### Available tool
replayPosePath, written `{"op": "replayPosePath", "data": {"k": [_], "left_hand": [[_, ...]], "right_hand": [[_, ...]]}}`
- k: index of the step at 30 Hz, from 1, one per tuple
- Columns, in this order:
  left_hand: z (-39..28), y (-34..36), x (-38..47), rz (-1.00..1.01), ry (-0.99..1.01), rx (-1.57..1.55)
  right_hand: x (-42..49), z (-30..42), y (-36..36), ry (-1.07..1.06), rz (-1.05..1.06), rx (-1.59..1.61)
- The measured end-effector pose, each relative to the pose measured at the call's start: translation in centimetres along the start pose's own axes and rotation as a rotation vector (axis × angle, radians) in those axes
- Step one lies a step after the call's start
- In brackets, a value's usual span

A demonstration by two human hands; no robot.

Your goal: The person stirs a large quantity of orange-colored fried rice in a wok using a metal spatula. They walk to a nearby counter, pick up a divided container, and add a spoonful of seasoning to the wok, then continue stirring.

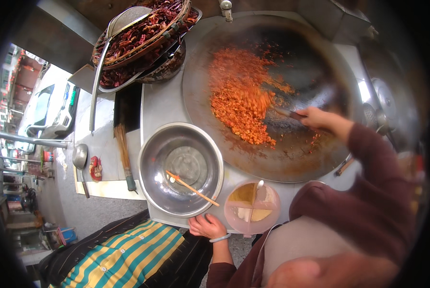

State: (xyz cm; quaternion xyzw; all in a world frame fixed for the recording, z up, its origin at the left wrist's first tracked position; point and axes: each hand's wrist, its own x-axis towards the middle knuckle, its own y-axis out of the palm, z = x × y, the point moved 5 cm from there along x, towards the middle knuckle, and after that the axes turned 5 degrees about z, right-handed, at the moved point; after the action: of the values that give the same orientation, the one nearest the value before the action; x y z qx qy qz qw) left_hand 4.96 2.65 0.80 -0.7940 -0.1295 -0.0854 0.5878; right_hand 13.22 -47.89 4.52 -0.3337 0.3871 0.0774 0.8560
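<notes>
My right hand (315, 117) grips the dark handle of a cooking spatula (285, 112), whose working end is blurred against the food. A heap of orange-red chopped chilli mixture (236, 104) covers the left half of a very large wok (308, 163). Some of the mixture is blurred by motion, and haze hangs over it. My left hand (207, 226), with a pale bangle at the wrist, rests at the counter edge just below a steel basin (157, 158). Its fingers are loosely curled and no object shows in it. A wooden stick (193, 189) lies across the basin, its upper end smeared red.
A divided seasoning box (252, 207) stands beside the basin. Dried red chillies (146, 36) fill a basket at upper left, with a strainer ladle (128, 19) on top. A bamboo wok brush (123, 154) and a ladle (80, 156) lie left. A person in a striped shirt (128, 252) is close by.
</notes>
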Motion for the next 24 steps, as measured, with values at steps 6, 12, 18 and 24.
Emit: {"op": "replayPosePath", "data": {"k": [6, 12, 18, 24], "left_hand": [[-0.2, -0.4, 0.1, -0.05, 0.03, 0.02], [-0.6, -0.6, 0.1, -0.074, 0.054, 0.015], [-0.6, -0.5, 0.2, -0.082, 0.061, 0.01], [-0.2, -0.2, 0.1, -0.108, 0.058, 0.024]], "right_hand": [[12.1, 4.8, 0.7, -0.03, -0.252, 1.03], [4.5, -2.8, 2.5, 0.027, -0.14, 1.564], [-4.6, -10.1, 4.7, 0.088, -0.289, 0.841], [1.5, -2.6, -1.3, -0.148, -0.262, 1.015]]}}
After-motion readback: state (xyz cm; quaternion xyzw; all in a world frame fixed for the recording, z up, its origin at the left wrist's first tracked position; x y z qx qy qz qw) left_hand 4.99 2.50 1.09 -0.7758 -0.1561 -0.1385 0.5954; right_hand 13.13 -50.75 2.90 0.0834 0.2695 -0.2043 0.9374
